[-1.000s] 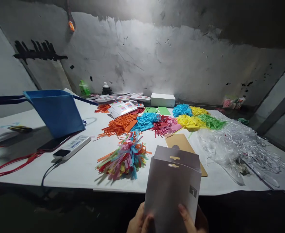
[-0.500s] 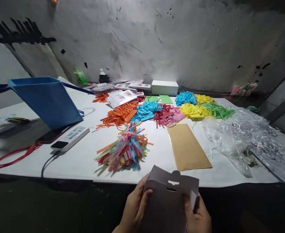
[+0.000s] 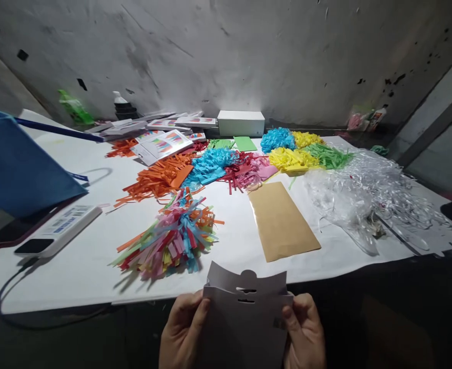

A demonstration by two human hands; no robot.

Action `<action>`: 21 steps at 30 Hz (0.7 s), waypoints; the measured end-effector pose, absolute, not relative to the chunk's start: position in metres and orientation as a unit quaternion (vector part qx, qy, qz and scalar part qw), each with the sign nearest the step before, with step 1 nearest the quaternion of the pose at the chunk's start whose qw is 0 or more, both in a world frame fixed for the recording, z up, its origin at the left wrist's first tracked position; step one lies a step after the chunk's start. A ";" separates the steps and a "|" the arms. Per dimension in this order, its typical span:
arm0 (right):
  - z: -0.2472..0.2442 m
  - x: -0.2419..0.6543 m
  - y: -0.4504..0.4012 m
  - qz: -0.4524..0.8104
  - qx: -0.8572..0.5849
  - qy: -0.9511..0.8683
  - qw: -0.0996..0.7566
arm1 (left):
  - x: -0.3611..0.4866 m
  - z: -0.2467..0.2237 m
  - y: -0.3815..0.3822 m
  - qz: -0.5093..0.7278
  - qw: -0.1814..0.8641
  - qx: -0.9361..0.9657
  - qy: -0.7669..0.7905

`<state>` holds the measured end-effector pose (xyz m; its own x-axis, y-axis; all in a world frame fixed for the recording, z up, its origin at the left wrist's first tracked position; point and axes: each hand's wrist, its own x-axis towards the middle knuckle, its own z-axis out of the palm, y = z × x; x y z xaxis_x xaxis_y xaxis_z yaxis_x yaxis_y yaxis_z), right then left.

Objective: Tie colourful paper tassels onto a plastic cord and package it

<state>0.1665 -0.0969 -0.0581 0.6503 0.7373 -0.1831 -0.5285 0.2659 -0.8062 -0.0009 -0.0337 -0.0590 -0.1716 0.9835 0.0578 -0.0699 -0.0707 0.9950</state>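
Observation:
A pale box (image 3: 245,328) with hang slots near its top edge is held upright below the table's front edge, its top flaps raised. My left hand (image 3: 183,328) pinches its left side, thumb on the near face. On the right side, my right hand (image 3: 305,328) grips it the same way. Beyond the box lies a multicoloured bundle of paper tassels (image 3: 172,236), with a brown envelope (image 3: 283,220) to its right. The box's inside and lower end cannot be seen.
Orange fringe (image 3: 157,177), blue fringe (image 3: 210,166) and yellow fringe (image 3: 293,159) lie mid-table. Clear plastic strands (image 3: 395,195) spread at right. A white box (image 3: 241,123) and printed packs (image 3: 164,145) are behind. A blue bin (image 3: 22,164) and white device (image 3: 59,230) stand left.
The view has shifted right and the box sits more squarely to the camera. My hands have moved to its upper side edges, with the right hand higher than before.

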 end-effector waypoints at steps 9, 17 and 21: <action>-0.053 0.181 -0.096 0.412 -0.428 -0.135 0.793 | 0.001 -0.033 -0.034 0.555 0.461 0.515 0.463; -0.060 0.187 -0.097 0.474 -0.435 -0.129 0.755 | -0.007 -0.034 -0.031 0.509 0.529 0.436 0.520; -0.069 0.193 -0.099 0.498 -0.405 -0.132 0.756 | -0.008 -0.032 -0.033 0.492 0.524 0.450 0.530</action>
